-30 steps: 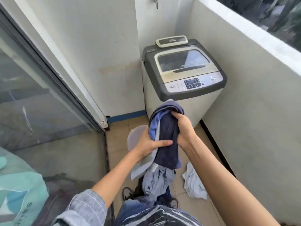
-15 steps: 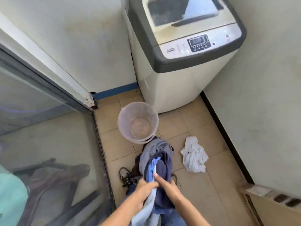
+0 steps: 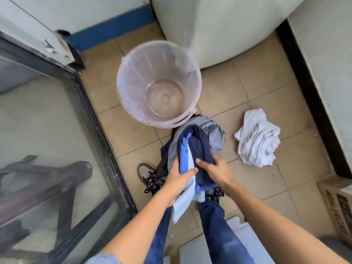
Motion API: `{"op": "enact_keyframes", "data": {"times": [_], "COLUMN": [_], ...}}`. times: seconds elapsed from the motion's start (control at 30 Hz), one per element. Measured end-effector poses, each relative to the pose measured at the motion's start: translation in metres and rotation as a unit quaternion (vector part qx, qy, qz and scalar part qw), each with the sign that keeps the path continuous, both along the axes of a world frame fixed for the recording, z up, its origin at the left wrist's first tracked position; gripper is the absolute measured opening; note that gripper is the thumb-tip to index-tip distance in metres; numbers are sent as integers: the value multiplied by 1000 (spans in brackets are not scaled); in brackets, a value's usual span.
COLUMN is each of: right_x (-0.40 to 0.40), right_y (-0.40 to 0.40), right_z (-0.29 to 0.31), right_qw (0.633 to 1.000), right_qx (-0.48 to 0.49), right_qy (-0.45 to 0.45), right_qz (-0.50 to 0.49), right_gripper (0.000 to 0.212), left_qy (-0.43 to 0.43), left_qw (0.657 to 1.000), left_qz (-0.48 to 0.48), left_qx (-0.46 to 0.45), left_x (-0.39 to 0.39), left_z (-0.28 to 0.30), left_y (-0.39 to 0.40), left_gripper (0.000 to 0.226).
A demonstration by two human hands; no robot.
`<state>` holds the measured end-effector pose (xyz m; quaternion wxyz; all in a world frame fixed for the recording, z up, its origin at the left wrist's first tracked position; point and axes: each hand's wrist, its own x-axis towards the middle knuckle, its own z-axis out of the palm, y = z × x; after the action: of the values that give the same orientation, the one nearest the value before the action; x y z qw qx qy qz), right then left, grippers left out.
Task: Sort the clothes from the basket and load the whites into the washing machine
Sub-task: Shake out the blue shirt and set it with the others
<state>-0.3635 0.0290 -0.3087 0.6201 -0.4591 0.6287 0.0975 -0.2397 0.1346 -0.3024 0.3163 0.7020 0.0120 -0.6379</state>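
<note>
I look straight down at the floor. Both hands hold a bundle of blue, navy and grey clothes (image 3: 198,147) low over my feet. My left hand (image 3: 180,178) grips the light blue part, my right hand (image 3: 215,168) grips the navy part. A translucent pinkish basket (image 3: 125,96) stands on the tiles just beyond the bundle, with nothing in it. A crumpled white garment (image 3: 257,138) lies on the floor to the right. Only the pale lower body of the washing machine (image 3: 219,29) shows at the top.
A glass sliding door with a dark frame (image 3: 99,126) runs along the left. A white wall with a black skirting (image 3: 308,96) closes the right side. A cardboard box (image 3: 337,204) sits at the lower right. My shoe (image 3: 144,172) shows beside the bundle.
My hands have lowered the bundle of coloured clothes from chest height in front of the machine down to just above the floor, and my view has tilted downward.
</note>
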Motion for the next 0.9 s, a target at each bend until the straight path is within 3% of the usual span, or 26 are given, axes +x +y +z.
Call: {"op": "enact_keyframes", "data": {"times": [0.13, 0.23, 0.27, 0.33, 0.43, 0.5, 0.6, 0.67, 0.8, 0.9], "right_x": [18, 14, 10, 3, -6, -11, -18, -21, -22, -28], "right_y": [-18, -6, 0, 13, 36, 49, 44, 35, 14, 3], "right_z": [-88, -134, -143, -148, -148, -152, -159, -161, -138, -96], "right_qw": [1000, 991, 983, 963, 885, 855, 873, 870, 885, 901], "right_qx": [-20, -49, -83, -194, -392, -396, -253, -217, -223, -217], "right_qy": [-4, 48, 61, 73, 5, -33, 22, 37, 18, 55], "right_qz": [8, 114, 151, 172, 250, 332, 416, 442, 409, 370], "right_gripper": [26, 54, 71, 92, 82, 74, 82, 89, 79, 70], "left_qy": [-68, -121, -162, -262, -373, -359, -213, -171, -196, -175], "left_qw": [995, 956, 931, 902, 879, 870, 889, 884, 878, 877], "left_qz": [-78, -265, -321, -338, -295, -332, -404, -433, -437, -448], "left_qx": [-8, 43, 61, 57, -16, -54, -39, -28, -17, -9], "left_x": [25, 23, 19, 7, -15, -22, -13, -2, 12, 17], "left_z": [-80, -121, -126, -125, -120, -127, -147, -153, -129, -86], "left_y": [-18, -15, -14, -12, 0, 11, 19, 20, 16, 21], "left_gripper": [83, 83, 84, 86, 87, 86, 86, 86, 85, 82]}}
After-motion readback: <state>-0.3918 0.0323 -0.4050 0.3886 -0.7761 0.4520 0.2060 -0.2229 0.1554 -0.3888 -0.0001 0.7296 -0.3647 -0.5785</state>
